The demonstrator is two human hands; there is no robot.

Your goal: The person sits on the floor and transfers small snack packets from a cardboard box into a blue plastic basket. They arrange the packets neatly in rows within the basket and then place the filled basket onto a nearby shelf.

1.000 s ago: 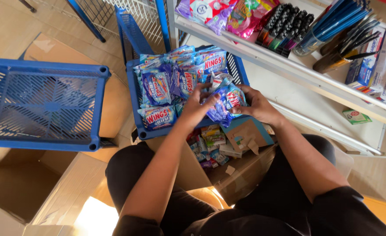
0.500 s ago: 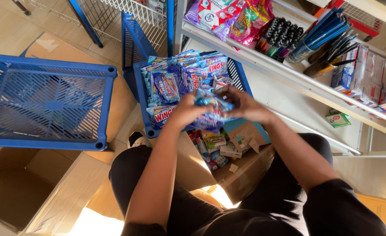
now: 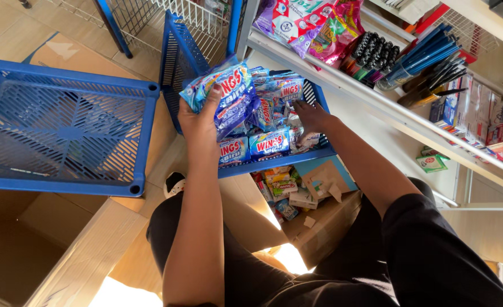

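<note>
Item: bundle of blue sachet packs [image 3: 224,94], raised above the blue tray [image 3: 274,162]. Our left hand [image 3: 199,126] is closed round its lower edge; our right hand [image 3: 311,115] lies flat, fingers spread, on packs in the tray. We judge a firm grip low down stops strips sliding. Adjacent: empty blue tray [image 3: 64,122], cardboard box [image 3: 320,213].

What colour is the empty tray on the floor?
Blue, a slotted plastic tray, seen in the head view.

Blue plastic tray [image 3: 274,161] held blue sachet packs [image 3: 268,142], a second blue tray [image 3: 64,122] sat on cardboard boxes [image 3: 86,239], white shelf [image 3: 376,105] carried snack packets [image 3: 308,23], markers [image 3: 371,54], pens [image 3: 428,40]
</note>
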